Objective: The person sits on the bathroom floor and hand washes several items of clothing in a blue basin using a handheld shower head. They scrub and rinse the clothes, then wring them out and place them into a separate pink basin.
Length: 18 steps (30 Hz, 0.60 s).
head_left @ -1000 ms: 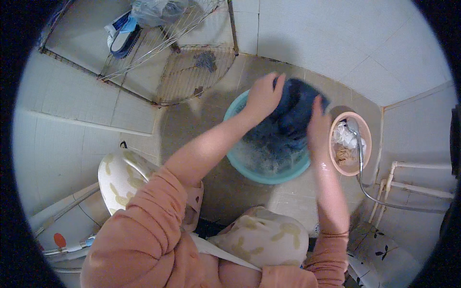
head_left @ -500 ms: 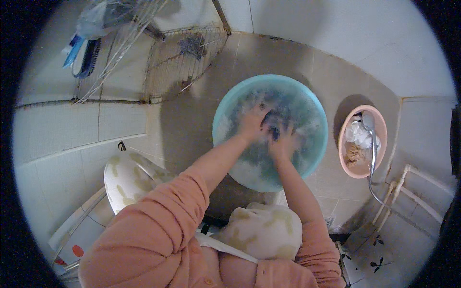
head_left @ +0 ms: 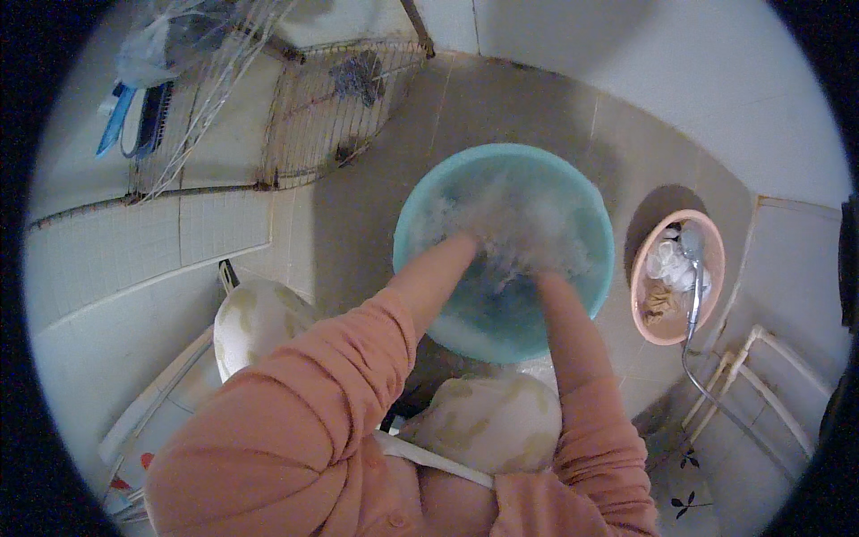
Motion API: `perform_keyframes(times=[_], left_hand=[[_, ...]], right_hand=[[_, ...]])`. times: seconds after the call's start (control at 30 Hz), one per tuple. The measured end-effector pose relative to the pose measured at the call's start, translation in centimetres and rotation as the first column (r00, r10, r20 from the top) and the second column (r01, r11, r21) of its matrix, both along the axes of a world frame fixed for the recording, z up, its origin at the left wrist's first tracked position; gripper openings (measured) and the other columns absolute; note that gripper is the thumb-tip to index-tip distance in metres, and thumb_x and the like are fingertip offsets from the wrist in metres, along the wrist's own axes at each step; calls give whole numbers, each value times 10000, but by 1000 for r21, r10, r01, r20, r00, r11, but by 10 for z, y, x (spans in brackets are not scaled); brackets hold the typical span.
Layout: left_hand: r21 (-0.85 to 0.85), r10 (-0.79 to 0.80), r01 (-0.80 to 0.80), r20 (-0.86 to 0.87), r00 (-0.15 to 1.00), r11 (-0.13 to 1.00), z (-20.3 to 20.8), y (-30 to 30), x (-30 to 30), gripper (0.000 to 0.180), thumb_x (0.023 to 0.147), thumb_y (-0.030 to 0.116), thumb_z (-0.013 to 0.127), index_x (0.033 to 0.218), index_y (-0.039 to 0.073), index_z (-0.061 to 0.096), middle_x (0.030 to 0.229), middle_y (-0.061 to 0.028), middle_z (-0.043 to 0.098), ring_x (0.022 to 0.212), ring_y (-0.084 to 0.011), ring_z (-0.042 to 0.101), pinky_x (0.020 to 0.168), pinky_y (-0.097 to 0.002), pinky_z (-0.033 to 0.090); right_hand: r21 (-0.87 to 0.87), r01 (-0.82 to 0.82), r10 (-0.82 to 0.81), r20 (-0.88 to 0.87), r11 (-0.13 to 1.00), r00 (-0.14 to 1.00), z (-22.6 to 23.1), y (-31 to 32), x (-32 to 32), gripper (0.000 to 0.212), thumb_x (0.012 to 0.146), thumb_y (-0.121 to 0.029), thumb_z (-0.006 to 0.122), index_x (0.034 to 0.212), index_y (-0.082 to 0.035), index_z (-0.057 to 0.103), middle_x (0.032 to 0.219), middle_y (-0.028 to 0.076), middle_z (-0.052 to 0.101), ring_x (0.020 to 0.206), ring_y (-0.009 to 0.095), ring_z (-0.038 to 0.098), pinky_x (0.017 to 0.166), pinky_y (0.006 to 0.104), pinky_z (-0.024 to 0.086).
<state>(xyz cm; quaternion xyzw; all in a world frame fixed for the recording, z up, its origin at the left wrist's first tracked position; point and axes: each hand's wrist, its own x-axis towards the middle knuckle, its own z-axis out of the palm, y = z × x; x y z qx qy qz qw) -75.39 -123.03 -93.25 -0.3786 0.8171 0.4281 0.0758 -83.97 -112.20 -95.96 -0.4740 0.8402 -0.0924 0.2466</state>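
Note:
A big turquoise basin [head_left: 592,183] stands on the floor in front of me, filled with sudsy water. White foam [head_left: 510,201] covers much of the surface. Both my arms reach down into it. My left hand [head_left: 465,243] is sunk to the wrist near the middle of the basin, and my right hand [head_left: 548,281] is under the water a little to its right. The fingers of both are hidden by suds and splashing. A dark bluish patch [head_left: 492,304] shows in the water between the wrists; what it is cannot be made out.
At the right, a pink basin [head_left: 638,295] holds white and tan cloths [head_left: 667,261] and a shower head [head_left: 693,242] with its hose. Pale pipes [head_left: 752,358] run along the right wall. A rusty wire rack [head_left: 304,125] and hanging brushes [head_left: 148,121] are at upper left.
Both hands have plunged from the surface, where their spread fingers showed, to below the water. Foam has churned up around them, and the view has shifted slightly.

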Motion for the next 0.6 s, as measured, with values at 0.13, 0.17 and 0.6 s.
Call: perform_keyframes(times=[0.13, 0.17, 0.6], left_hand=[[-200, -318, 322, 52, 947, 926, 11, -3, -1, 318, 827, 179, 486, 1119, 65, 538, 1123, -148, 544, 986, -321, 532, 835, -441, 425], [-300, -289, 272, -13, 957, 914, 2, -3, 3, 338, 831, 224, 487, 1132, 77, 534, 1123, -147, 551, 989, -320, 535, 843, -446, 420], [-315, -18, -234, -630, 777, 920, 212, 21, 30, 295, 897, 284, 450, 1005, 19, 525, 843, -231, 591, 821, -411, 558, 688, -470, 437]], right_hand=[[10, -86, 86, -238, 996, 967, -5, 9, -5, 473, 839, -309, 495, 1247, -78, 435, 1259, 119, 445, 1138, 287, 412, 991, 395, 278], [90, -84, 92, -81, 992, 993, -20, 7, -9, 527, 848, -348, 476, 1290, -78, 382, 1320, 136, 381, 1212, 294, 339, 1030, 404, 214], [-392, 621, -492, 385, 679, 781, 247, 41, 18, 520, 917, -382, 373, 945, 98, 570, 830, 305, 590, 886, 404, 574, 786, 412, 407]])
